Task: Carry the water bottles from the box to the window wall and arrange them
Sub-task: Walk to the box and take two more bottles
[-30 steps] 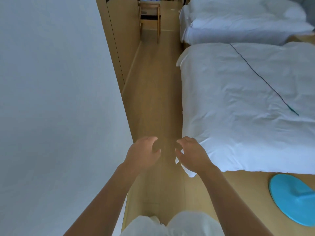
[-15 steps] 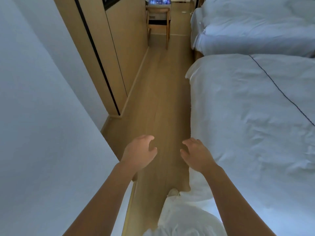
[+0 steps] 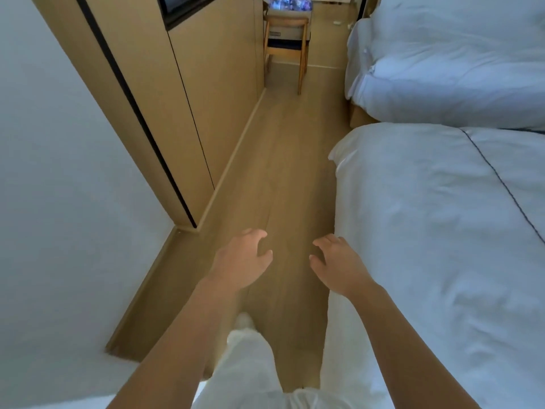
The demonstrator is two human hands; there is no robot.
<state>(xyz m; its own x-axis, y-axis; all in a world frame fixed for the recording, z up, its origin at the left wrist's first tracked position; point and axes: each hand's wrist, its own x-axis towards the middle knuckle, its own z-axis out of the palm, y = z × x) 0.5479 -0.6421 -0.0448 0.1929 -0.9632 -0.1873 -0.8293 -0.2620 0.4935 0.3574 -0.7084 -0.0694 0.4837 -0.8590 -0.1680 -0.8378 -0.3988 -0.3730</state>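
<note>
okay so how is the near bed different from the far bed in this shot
The near bed has a smooth, flat white cover with a thin dark line running across it; the far bed shows no such line and its duvet looks puffier, bunched in folds. The near bed lies right beside the right hand; the far bed sits farther up the aisle, closer to the wooden chair. Both are white and line the right side of the wooden floor.

Water bottles (image 3: 287, 1), blue-glinting cluster in box (image 3: 287, 17) on far chair seat.

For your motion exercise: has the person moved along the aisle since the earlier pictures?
Yes: forward along the aisle, toward the wooden chair; the near bed's corner, once beside the hands, now lies ahead.
</note>
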